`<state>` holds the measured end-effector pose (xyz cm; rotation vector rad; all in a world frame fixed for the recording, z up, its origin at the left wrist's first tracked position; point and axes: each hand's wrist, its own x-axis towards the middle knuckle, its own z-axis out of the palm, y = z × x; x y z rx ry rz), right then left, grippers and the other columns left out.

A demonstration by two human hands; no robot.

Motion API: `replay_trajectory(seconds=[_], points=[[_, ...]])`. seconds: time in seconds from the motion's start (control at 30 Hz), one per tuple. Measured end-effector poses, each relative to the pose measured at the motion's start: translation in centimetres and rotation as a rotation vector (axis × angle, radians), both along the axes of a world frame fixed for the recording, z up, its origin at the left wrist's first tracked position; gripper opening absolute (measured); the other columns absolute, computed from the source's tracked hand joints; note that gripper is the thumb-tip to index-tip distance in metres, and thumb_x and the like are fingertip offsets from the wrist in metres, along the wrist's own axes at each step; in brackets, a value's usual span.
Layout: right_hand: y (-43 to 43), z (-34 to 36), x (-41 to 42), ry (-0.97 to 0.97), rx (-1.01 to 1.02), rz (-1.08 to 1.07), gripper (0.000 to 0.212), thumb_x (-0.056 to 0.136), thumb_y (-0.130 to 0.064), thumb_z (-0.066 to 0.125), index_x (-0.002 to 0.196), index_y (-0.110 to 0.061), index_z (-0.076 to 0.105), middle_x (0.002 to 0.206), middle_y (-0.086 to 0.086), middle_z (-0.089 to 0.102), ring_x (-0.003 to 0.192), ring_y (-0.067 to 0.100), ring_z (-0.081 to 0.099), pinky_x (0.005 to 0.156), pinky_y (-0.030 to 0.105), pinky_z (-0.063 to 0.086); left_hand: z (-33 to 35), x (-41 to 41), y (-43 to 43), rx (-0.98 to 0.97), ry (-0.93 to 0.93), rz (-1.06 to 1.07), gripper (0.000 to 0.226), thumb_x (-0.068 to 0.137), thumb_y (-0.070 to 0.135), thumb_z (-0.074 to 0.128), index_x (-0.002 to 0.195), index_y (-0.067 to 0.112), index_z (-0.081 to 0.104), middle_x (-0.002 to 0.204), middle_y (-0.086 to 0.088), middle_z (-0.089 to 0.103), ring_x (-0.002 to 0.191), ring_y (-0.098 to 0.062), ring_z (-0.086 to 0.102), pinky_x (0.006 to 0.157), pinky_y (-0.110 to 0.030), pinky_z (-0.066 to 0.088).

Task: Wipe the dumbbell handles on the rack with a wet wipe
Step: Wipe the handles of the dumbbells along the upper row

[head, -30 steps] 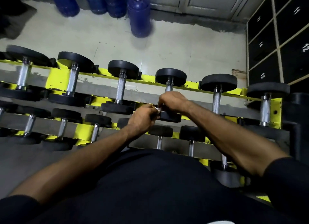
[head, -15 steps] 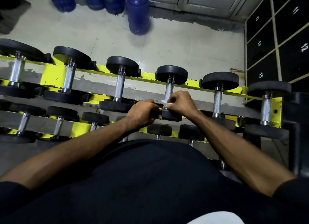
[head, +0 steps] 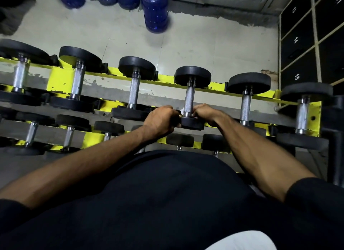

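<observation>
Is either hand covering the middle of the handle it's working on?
No: the left hand and right hand both sit at the near end of the dumbbell, leaving the middle of its knurled handle bare.

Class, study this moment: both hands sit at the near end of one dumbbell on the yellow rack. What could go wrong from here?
1. Fingers of the right hand crowd where the dumbbell handle meets its near head; if it rolls, they could get pinched.
2. No wipe shows; most of the handle lies beyond both hands and may go unwiped.
3. The left hand sits against that head; a nudge might shift it on the yellow rack.
</observation>
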<state>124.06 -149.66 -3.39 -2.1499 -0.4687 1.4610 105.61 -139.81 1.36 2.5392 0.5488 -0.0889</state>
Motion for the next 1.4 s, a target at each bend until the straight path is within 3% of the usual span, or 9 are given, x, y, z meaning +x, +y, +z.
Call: replay_trajectory(seconds=[0.17,0.27,0.5,0.63,0.7,0.8,1.0,1.17,1.4], points=[[-1.5,1.3,1.0,0.073,0.016,-0.049,0.017,0.085,0.002,0.058,0.090,-0.007,0.072,0.090,0.004,0.067,0.080,0.016,0.055,0.060,0.025,0.044,0.0,-0.1,0.1,-0.006,0.008,-0.011,0.018,0.085,0.029,0.075,0.101,0.022,0.072,0.099,0.002,0.062,0.090,-0.017,0.060,0.080,-0.042,0.056],[-1.6,1.6,0.8,-0.124,0.091,-0.078,0.010,0.082,0.003,0.070,0.087,-0.004,0.075,0.091,0.005,0.071,0.084,0.017,0.064,0.062,0.025,0.052,0.0,-0.1,0.1,0.006,0.004,-0.022,0.021,0.086,0.028,0.075,0.105,0.021,0.071,0.101,0.001,0.062,0.092,-0.017,0.060,0.081,-0.040,0.056],[0.1,2.6,0.4,-0.634,0.379,0.419,0.022,0.075,-0.012,0.084,0.096,-0.010,0.079,0.091,0.001,0.070,0.081,0.012,0.063,0.073,0.030,0.057,0.0,-0.3,0.0,0.004,-0.022,-0.024,0.024,0.088,0.034,0.072,0.106,0.019,0.072,0.098,0.000,0.061,0.088,-0.019,0.059,0.075,-0.038,0.054],[1.3,1.9,0.4,-0.788,0.433,0.187,0.024,0.082,-0.002,0.076,0.105,-0.004,0.074,0.098,-0.001,0.056,0.088,0.012,0.059,0.078,0.026,0.058,-0.4,-0.4,0.2,-0.003,-0.040,-0.013,0.027,0.088,0.036,0.072,0.109,0.019,0.072,0.099,0.000,0.061,0.088,-0.016,0.057,0.072,-0.033,0.050],[1.1,2.5,0.3,-0.749,0.451,0.307,0.021,0.081,-0.006,0.078,0.102,-0.004,0.076,0.094,-0.001,0.058,0.081,0.007,0.057,0.072,0.023,0.055,-0.5,-0.4,0.2,-0.018,-0.040,-0.006,0.029,0.087,0.037,0.074,0.110,0.020,0.072,0.098,0.002,0.061,0.086,-0.016,0.057,0.072,-0.033,0.051],[0.7,3.9,0.1,-0.659,0.376,0.714,0.019,0.080,-0.009,0.079,0.099,-0.007,0.078,0.092,0.006,0.068,0.083,0.016,0.064,0.076,0.036,0.056,-0.4,-0.3,0.4,-0.040,-0.037,0.013,0.031,0.085,0.038,0.076,0.110,0.021,0.073,0.095,0.003,0.061,0.084,-0.015,0.058,0.073,-0.034,0.053],[2.8,3.2,-0.1,-0.806,0.310,0.525,0.017,0.089,-0.006,0.068,0.105,-0.006,0.070,0.105,0.013,0.061,0.087,0.022,0.062,0.071,0.033,0.055,-0.4,-0.3,0.3,-0.026,-0.030,0.014,0.033,0.085,0.039,0.075,0.112,0.020,0.072,0.098,0.004,0.060,0.084,-0.011,0.053,0.074,-0.030,0.049],[5.0,4.8,-1.7,-0.652,-0.016,1.073,0.011,0.084,-0.006,0.070,0.093,-0.010,0.072,0.089,0.006,0.068,0.079,0.021,0.065,0.064,0.032,0.053,-0.1,-0.4,0.3,0.000,-0.035,-0.018,0.027,0.087,0.039,0.074,0.108,0.022,0.074,0.096,0.003,0.061,0.085,-0.018,0.059,0.069,-0.031,0.047],[7.9,5.6,-3.6,-0.906,-0.172,1.301,0.009,0.092,-0.021,0.063,0.093,-0.012,0.062,0.095,0.002,0.063,0.089,0.023,0.064,0.065,0.035,0.051,0.0,-0.5,0.1,0.006,-0.021,-0.021,0.026,0.089,0.040,0.070,0.109,0.023,0.074,0.104,0.001,0.062,0.092,-0.021,0.061,0.071,-0.030,0.045]])
